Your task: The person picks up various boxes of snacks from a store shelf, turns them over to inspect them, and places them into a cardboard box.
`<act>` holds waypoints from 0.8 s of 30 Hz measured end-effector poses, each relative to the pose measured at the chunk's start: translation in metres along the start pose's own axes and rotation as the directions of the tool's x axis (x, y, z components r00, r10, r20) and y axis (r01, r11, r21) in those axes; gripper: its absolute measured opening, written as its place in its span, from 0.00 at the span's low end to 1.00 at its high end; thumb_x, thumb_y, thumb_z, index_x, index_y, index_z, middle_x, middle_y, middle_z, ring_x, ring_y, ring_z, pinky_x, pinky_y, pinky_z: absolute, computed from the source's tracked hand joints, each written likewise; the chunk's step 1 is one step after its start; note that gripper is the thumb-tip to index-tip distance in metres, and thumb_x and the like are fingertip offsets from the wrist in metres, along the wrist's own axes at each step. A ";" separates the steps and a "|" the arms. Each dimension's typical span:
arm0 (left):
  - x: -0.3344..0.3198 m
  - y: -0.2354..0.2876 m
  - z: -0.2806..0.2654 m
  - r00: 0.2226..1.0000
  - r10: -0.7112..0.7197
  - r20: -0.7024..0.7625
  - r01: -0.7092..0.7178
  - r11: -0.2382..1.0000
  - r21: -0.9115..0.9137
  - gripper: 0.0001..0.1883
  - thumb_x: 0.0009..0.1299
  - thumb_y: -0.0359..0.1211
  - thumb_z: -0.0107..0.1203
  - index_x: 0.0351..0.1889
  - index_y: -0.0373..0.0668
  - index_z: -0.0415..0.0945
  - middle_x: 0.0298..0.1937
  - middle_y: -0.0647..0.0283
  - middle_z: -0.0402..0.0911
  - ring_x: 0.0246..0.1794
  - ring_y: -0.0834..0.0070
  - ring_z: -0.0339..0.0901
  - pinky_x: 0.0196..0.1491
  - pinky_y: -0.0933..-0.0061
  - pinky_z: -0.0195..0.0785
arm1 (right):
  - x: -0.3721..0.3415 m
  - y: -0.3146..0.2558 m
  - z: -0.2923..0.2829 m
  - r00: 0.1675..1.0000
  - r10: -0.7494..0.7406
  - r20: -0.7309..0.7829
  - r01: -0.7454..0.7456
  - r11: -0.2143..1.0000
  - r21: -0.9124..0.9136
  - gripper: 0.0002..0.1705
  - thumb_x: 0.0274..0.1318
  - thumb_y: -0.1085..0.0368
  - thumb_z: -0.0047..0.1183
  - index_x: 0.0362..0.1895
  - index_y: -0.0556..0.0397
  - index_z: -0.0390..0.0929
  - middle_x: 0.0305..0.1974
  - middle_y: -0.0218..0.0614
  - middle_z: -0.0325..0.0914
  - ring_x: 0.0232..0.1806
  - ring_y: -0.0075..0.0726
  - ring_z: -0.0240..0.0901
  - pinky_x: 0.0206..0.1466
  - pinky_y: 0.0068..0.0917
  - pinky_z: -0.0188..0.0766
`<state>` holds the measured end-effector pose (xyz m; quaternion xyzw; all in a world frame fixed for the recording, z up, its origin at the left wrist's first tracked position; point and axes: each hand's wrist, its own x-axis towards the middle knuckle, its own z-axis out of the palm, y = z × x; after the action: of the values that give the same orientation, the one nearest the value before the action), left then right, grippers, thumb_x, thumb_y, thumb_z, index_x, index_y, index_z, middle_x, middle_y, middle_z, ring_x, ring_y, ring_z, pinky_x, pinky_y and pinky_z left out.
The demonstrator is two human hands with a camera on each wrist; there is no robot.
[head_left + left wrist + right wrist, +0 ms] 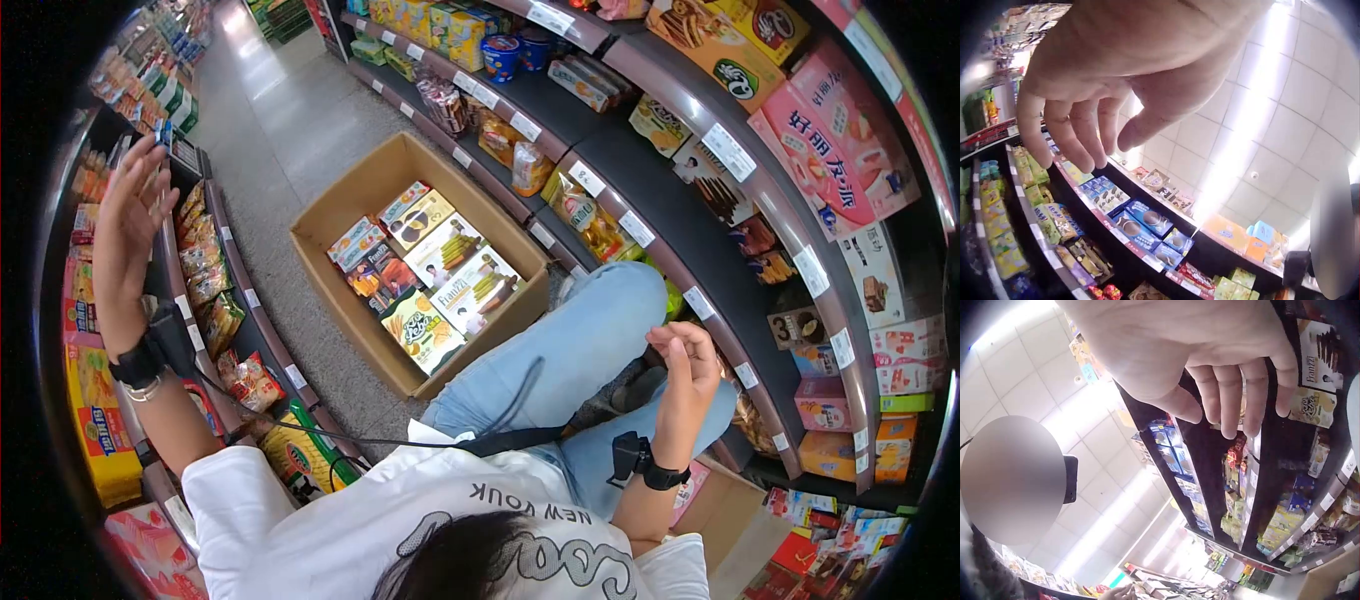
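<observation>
An open cardboard box (pixel 345 318) stands on the floor in front of the person's knees, holding several snack packs, among them a green-and-white pack (pixel 423 330) and a white pack with green sticks (pixel 448 250). The left hand (pixel 135 205) is raised at the left shelf, holding nothing; in the left wrist view the left hand (pixel 1129 69) has loosely bent, relaxed fingers. Above the right knee, the right hand (pixel 688 372) is empty with its fingers slightly bent. The right wrist view shows the right hand (pixel 1197 356) with fingers hanging, touching nothing.
Shelves of packaged snacks (pixel 590 215) run along the right, with a pink box (pixel 835 140) on an upper level. More snack packs (pixel 205 270) line the left shelf. The tiled aisle floor (pixel 265 120) stretches away beyond the box. Another cardboard box (pixel 722 515) is at the lower right.
</observation>
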<state>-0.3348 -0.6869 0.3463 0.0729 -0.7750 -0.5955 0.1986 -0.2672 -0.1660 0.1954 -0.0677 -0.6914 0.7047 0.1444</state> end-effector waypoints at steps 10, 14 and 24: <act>0.009 -0.050 0.059 0.983 -0.087 0.162 0.083 0.996 0.028 0.18 0.69 0.41 0.52 0.54 0.44 0.72 0.46 0.68 0.76 0.41 0.82 0.71 0.45 0.79 0.65 | -0.044 0.023 -0.081 0.914 0.098 -0.393 -0.038 0.987 0.157 0.13 0.62 0.66 0.49 0.48 0.59 0.70 0.42 0.42 0.76 0.43 0.34 0.74 0.52 0.33 0.69; -0.020 -0.168 0.112 0.957 -0.261 0.127 0.264 0.965 -0.006 0.12 0.69 0.33 0.50 0.49 0.43 0.74 0.36 0.70 0.76 0.35 0.84 0.71 0.36 0.83 0.63 | -0.099 0.016 -0.161 0.792 0.095 -0.603 0.018 0.984 0.179 0.17 0.62 0.63 0.49 0.52 0.59 0.68 0.44 0.40 0.74 0.43 0.33 0.72 0.54 0.33 0.67; -0.140 -0.456 0.141 0.635 -0.742 -0.215 0.760 0.650 -0.004 0.16 0.61 0.27 0.53 0.48 0.35 0.73 0.39 0.57 0.78 0.33 0.64 0.78 0.35 0.66 0.73 | -0.264 0.040 -0.219 0.530 0.071 -0.845 -0.373 0.914 -0.158 0.13 0.62 0.65 0.50 0.48 0.58 0.72 0.42 0.38 0.77 0.42 0.27 0.72 0.46 0.23 0.68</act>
<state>-0.3192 -0.6395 -0.1484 0.4557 -0.6757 -0.5795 0.0052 0.0439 -0.0350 0.1210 -0.5000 -0.6321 0.4809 0.3453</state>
